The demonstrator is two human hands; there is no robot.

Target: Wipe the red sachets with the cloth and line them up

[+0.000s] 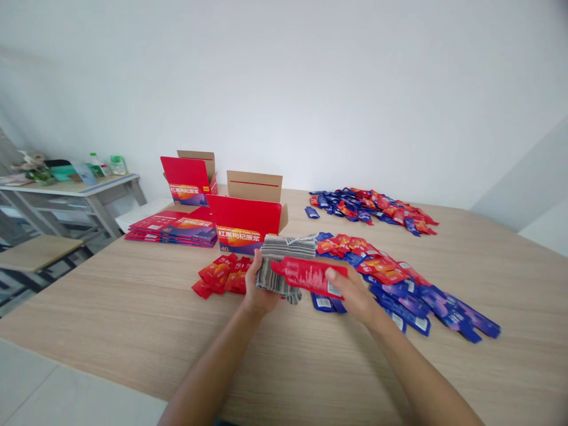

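Observation:
My left hand (256, 291) is closed around a thick stack of flat sachets (284, 260), held edge-on above the wooden table (133, 307). My right hand (352, 293) pinches a single red sachet (308, 275) and holds it against the front of that stack. Just behind the stack stands an open red carton (246, 228) with its cardboard flap up. A small pile of red sachets (219, 277) lies on the table to the left of my left hand. Red and blue sachets (399, 287) are spread on the table to the right of my right hand.
A second open red carton (190, 177) stands further back, with a stack of flattened red cartons (173, 228) beside it. Another heap of red and blue sachets (373, 208) lies at the far side. A grey desk (71, 189) with bottles and a stool (35, 251) stand at left.

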